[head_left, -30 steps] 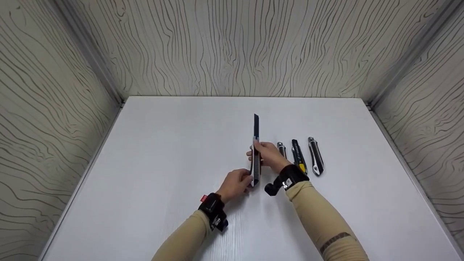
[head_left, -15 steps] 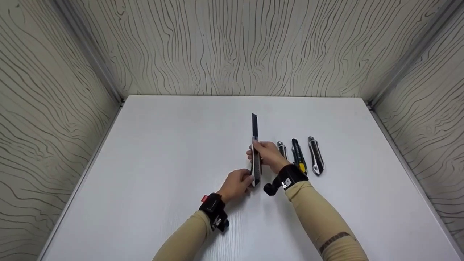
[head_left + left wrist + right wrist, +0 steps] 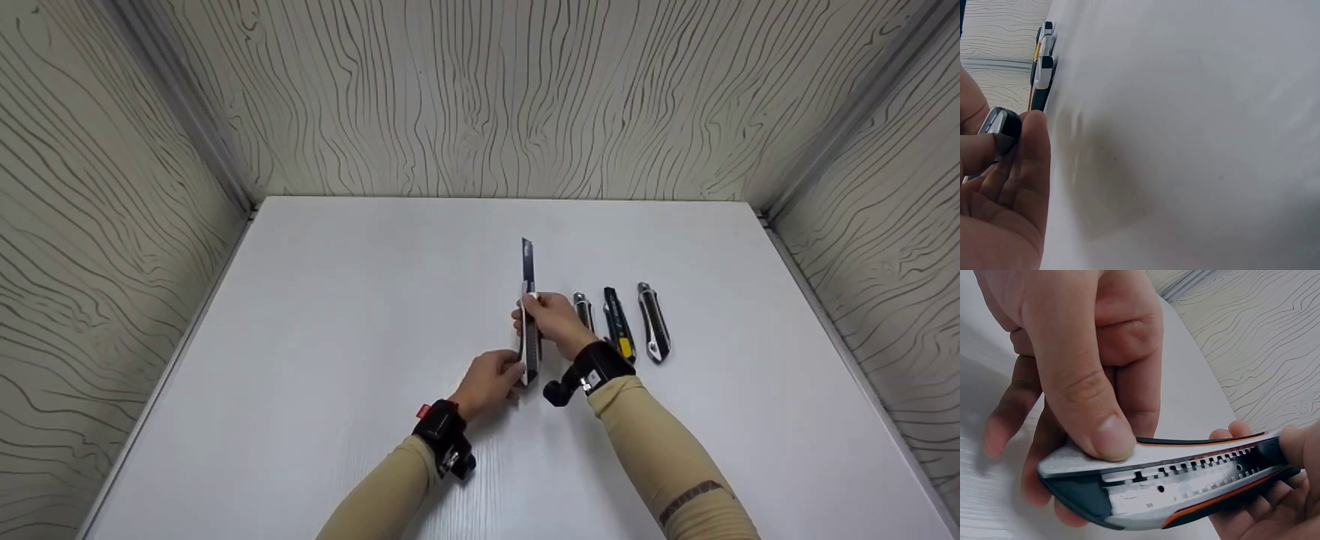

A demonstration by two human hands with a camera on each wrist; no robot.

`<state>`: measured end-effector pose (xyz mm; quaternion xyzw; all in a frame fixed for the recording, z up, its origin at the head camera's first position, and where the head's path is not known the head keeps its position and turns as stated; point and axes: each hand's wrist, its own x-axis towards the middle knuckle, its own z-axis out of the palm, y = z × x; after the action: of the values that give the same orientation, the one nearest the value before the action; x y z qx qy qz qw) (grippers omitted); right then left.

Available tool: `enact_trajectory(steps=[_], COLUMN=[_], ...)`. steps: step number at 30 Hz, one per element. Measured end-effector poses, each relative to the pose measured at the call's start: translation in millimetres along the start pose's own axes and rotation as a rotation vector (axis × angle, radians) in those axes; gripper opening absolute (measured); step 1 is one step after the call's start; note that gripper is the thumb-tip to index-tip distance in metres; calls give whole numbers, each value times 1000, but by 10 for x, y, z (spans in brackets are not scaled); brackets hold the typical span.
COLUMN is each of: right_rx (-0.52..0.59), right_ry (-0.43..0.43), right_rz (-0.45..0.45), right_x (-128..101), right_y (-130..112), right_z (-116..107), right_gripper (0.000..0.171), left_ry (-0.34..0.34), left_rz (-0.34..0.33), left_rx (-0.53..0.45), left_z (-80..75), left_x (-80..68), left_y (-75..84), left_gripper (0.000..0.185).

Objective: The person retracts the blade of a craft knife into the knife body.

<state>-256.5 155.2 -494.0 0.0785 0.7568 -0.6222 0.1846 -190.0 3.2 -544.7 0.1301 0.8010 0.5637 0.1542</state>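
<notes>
Two hands hold one utility knife [image 3: 529,330] above the middle of the white worktop [image 3: 315,315]. The right hand [image 3: 555,321] grips the front part of the knife body, fingers curled round it and the thumb pressed on the upper edge beside the slotted metal slider track, as the right wrist view shows. The left hand [image 3: 491,382] holds the rear end of the handle, fingers curled about it; the left wrist view shows the fingertips closed on the end cap. The knife body is dark grey with an orange trim line, and its dark blade [image 3: 527,262] stands extended from the front, pointing away from the person. Three further utility knives lie on the worktop just to the right of the hands, side by side and roughly parallel: a grey one [image 3: 583,309] partly hidden behind the right hand, a black-and-yellow one [image 3: 618,322], and a black-and-silver one [image 3: 654,322]. Wood-grain patterned walls [image 3: 480,97] enclose the worktop on three sides.
</notes>
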Motion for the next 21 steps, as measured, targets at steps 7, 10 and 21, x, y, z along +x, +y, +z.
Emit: enact_trajectory(steps=[7,10,21], right_rx=[18,19,29], right_ry=[-5,-6,-9], right_rz=[-27,-33,-32], right_x=[9,10,15], right_y=[22,27,28], right_z=[8,5,-3], right_gripper=[34,33,30], left_ry=[7,13,26], left_rz=[2,3,-4], left_rx=[-14,-13,-11], left_z=[7,9,16], left_x=[7,9,9], left_y=[-18,-17,-10], left_gripper=[24,25,22])
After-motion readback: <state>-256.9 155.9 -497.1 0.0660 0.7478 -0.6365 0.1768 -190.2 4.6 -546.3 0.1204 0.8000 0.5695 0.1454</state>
